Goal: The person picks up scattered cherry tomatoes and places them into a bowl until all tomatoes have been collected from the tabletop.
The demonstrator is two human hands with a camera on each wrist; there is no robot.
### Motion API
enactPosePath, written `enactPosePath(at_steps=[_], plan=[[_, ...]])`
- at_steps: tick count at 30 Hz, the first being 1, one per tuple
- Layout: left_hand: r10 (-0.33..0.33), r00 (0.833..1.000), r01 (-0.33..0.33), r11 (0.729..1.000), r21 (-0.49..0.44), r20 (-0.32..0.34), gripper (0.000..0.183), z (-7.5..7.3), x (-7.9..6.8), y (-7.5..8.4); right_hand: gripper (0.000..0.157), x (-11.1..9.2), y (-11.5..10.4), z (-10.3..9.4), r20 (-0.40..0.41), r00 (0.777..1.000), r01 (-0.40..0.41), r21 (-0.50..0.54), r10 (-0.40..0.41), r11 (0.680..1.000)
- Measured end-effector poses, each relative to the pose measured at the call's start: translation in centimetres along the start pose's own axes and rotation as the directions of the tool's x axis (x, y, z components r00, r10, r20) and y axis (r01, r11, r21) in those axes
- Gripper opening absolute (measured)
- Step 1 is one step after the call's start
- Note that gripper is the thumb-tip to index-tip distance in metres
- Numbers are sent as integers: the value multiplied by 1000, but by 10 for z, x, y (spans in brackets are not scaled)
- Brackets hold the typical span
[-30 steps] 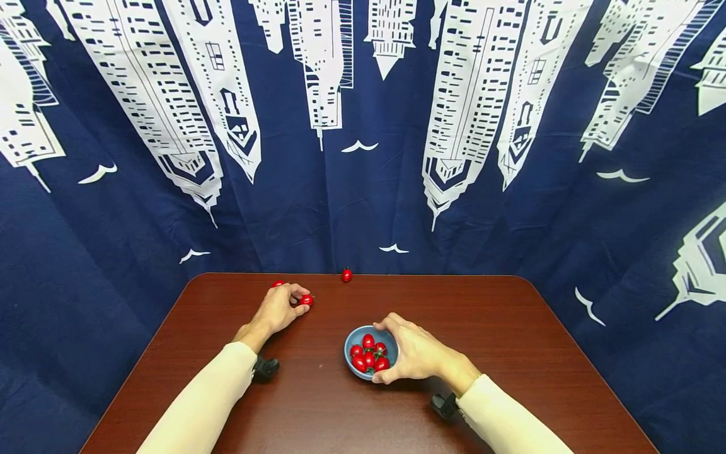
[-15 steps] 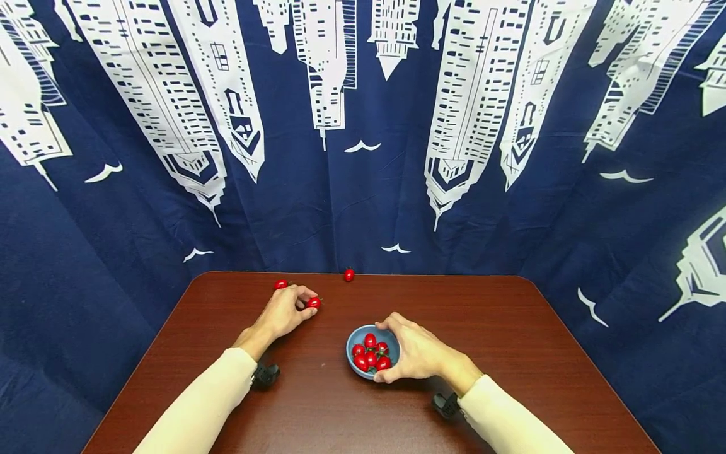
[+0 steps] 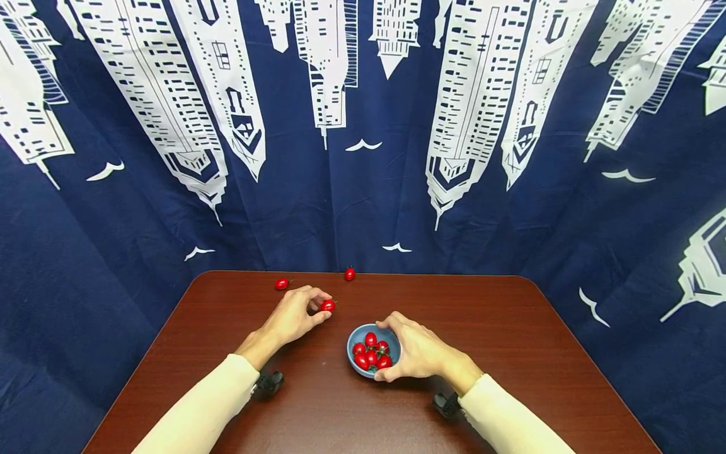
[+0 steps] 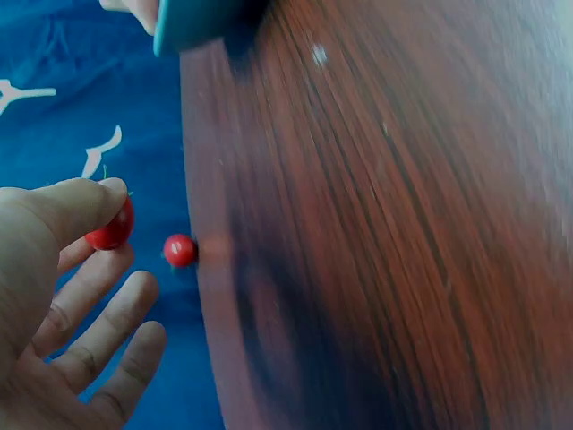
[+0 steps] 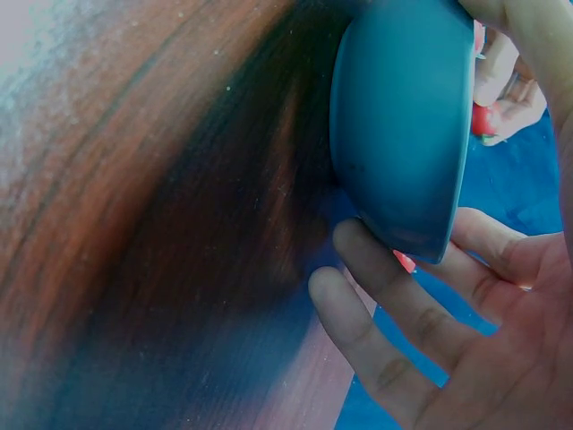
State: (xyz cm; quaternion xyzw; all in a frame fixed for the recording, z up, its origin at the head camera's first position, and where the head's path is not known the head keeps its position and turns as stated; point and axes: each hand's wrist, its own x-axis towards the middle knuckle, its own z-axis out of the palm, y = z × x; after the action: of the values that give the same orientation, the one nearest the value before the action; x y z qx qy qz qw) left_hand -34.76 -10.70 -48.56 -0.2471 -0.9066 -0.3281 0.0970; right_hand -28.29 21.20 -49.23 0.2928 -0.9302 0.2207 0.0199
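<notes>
Between thumb and fingertips, my left hand point(image 3: 293, 316) pinches a red cherry tomato point(image 3: 328, 305) with a green stem. The left wrist view shows that tomato point(image 4: 113, 226) under the thumb, while the other fingers spread loosely below. My right hand point(image 3: 418, 350) grips the right side of a small blue bowl point(image 3: 350, 360), thumb at the near rim and fingers at the far rim. Several cherry tomatoes point(image 3: 371, 358) lie inside the bowl. In the right wrist view the bowl's outer wall point(image 5: 403, 125) faces the camera, with two fingers reaching beneath it.
Two more cherry tomatoes rest near the far table edge: one tomato point(image 3: 282, 284) behind my left hand, another tomato point(image 3: 350, 274) at the edge itself. A brown wooden table point(image 3: 482, 321) carries everything. Behind it hangs a dark blue curtain point(image 3: 363, 202) with white building prints.
My left hand has carried the pinched tomato rightward, closer to the bowl, uncovering the tomato behind it. The right hand and bowl stay in place.
</notes>
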Motion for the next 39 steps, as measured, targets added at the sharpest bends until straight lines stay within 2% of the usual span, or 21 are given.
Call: enactPosePath(at_steps=[12,26,39], plan=[[119,993,-119,993,-6,13,31,3,-4,30,89,1,2,1,-7,1000,11,-7,-11,1000],[152,987,-149,987,-54,46,34,10,-12,52,88,-2,2,3,-14,1000,21,-5,-22,1000],[207,975,-205,978,-36,80,33,17,-15,69,85,-3,1,2,-12,1000,23,-12,-23,1000]])
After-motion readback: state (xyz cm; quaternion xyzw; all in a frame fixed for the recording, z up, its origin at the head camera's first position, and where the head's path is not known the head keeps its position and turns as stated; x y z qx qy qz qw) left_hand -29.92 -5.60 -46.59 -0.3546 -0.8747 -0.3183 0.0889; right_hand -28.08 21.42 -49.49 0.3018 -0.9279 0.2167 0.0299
